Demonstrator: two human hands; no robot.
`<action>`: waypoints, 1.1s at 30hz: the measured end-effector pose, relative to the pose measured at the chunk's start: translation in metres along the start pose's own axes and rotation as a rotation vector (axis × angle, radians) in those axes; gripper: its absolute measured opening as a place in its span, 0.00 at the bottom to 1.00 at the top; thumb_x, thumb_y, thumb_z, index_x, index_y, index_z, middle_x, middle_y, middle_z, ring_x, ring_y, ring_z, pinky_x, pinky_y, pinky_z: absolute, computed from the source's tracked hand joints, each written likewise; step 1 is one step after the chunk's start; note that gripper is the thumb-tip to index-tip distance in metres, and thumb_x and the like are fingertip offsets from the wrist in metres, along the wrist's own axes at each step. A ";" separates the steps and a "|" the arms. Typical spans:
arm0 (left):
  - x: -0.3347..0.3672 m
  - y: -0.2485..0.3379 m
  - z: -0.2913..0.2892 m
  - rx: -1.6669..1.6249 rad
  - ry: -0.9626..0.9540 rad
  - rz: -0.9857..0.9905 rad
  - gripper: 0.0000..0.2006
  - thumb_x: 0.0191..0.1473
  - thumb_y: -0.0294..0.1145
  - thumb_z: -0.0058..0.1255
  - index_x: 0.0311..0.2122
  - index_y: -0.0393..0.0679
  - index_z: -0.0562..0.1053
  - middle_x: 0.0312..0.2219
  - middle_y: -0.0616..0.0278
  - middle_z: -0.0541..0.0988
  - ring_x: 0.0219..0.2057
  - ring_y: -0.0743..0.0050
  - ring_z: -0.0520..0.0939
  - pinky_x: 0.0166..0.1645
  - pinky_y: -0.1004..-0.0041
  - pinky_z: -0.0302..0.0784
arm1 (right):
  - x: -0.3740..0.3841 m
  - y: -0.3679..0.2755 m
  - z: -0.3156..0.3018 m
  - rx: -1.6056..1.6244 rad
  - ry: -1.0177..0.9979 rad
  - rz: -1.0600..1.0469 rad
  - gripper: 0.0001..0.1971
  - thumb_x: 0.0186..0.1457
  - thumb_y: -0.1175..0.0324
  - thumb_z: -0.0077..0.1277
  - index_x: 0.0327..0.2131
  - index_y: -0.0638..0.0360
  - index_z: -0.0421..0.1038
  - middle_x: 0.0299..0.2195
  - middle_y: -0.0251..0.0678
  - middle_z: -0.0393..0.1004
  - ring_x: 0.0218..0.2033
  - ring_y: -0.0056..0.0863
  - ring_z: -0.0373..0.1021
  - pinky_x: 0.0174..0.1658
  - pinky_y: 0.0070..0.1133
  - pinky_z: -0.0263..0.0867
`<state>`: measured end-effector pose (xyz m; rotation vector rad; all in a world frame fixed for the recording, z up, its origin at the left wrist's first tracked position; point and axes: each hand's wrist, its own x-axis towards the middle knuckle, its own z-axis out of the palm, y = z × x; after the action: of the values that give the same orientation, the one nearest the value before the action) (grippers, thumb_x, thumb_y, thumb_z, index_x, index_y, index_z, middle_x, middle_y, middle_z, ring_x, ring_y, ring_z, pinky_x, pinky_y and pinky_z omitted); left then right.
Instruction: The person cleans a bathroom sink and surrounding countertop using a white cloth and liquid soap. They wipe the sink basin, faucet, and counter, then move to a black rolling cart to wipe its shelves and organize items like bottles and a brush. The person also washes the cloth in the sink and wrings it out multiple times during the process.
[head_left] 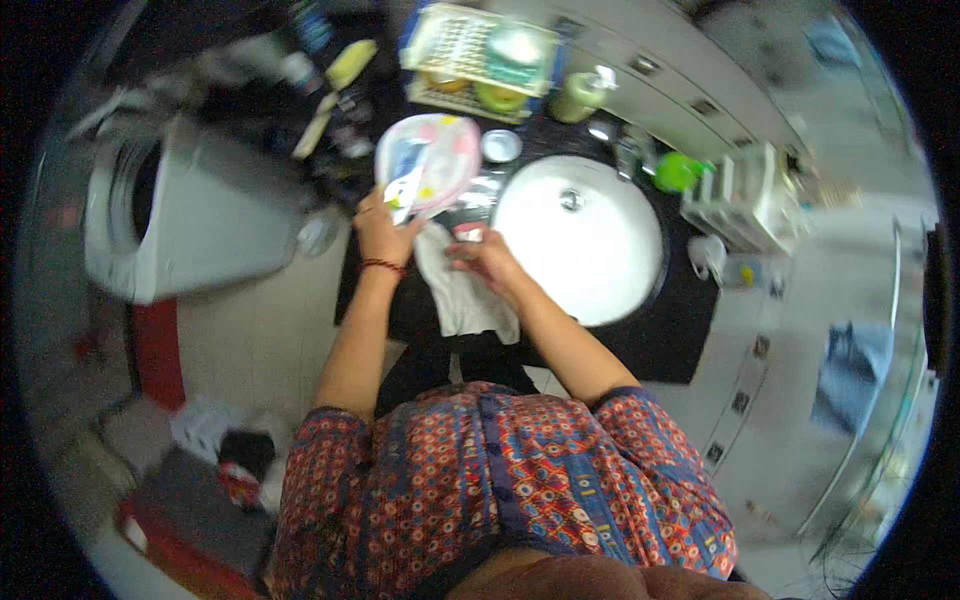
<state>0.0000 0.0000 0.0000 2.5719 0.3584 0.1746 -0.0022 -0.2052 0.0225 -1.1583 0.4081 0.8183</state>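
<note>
My left hand (385, 238) grips the near edge of a white oval tray-like thing (455, 150) with pink and yellow patches. Something shiny and bluish lies across its left part, too blurred to name. To the right, my right hand (492, 268) is closed, its fingertips by a small red-and-white thing (468, 233) whose kind I cannot make out. Under and beside that hand a white cloth (462, 300) hangs over the front edge of the black counter (640, 355). A small round white lid or dish (501, 146) sits just beyond the tray-like thing.
Right of my hands is a round white basin (590, 255). Behind stand a basket (450, 60) and a pump bottle (580, 97). A green bottle (678, 172), a white rack (745, 205) and a white mug (706, 255) are at the right. A grey washing machine (215, 205) stands left.
</note>
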 end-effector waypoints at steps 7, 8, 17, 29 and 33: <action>-0.011 0.010 0.025 -0.617 -0.375 -0.237 0.25 0.50 0.33 0.53 0.51 0.29 0.64 0.41 0.51 0.74 0.41 0.61 0.75 0.47 0.70 0.68 | -0.035 0.001 -0.045 -0.075 0.071 -0.025 0.13 0.58 0.60 0.46 0.28 0.60 0.71 0.18 0.28 0.68 0.19 0.16 0.64 0.22 0.14 0.61; -0.021 -0.001 0.024 -0.934 -0.360 -0.330 0.23 0.54 0.32 0.50 0.52 0.29 0.64 0.43 0.57 0.73 0.43 0.71 0.72 0.47 0.75 0.67 | -0.044 -0.008 -0.038 -0.113 0.080 -0.043 0.12 0.57 0.60 0.48 0.31 0.61 0.72 0.19 0.27 0.69 0.19 0.15 0.64 0.22 0.14 0.61; -0.079 0.144 -0.027 -0.462 -0.455 0.537 0.29 0.37 0.20 0.59 0.49 0.37 0.64 0.44 0.49 0.70 0.47 0.50 0.70 0.53 0.63 0.65 | -0.147 -0.048 -0.070 -0.046 0.374 -0.465 0.11 0.51 0.66 0.56 0.34 0.64 0.74 0.29 0.31 0.76 0.30 0.18 0.70 0.35 0.18 0.68; -0.143 0.325 0.027 -0.537 -0.632 0.914 0.31 0.41 0.22 0.59 0.52 0.37 0.61 0.47 0.47 0.68 0.50 0.49 0.67 0.54 0.63 0.65 | -0.345 -0.074 -0.229 -0.467 0.835 -0.646 0.14 0.55 0.63 0.48 0.37 0.66 0.72 0.27 0.31 0.74 0.27 0.15 0.65 0.29 0.18 0.65; -0.145 0.310 0.044 -0.450 -0.671 0.824 0.27 0.45 0.23 0.55 0.52 0.36 0.61 0.47 0.47 0.67 0.50 0.50 0.68 0.54 0.64 0.65 | -0.396 -0.116 -0.283 -0.526 1.325 -0.894 0.10 0.54 0.68 0.51 0.27 0.67 0.72 0.20 0.34 0.71 0.22 0.15 0.63 0.25 0.18 0.61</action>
<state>-0.0630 -0.3181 0.1178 2.0193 -0.8878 -0.2877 -0.1400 -0.6254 0.2562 -2.0584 0.6608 -0.7844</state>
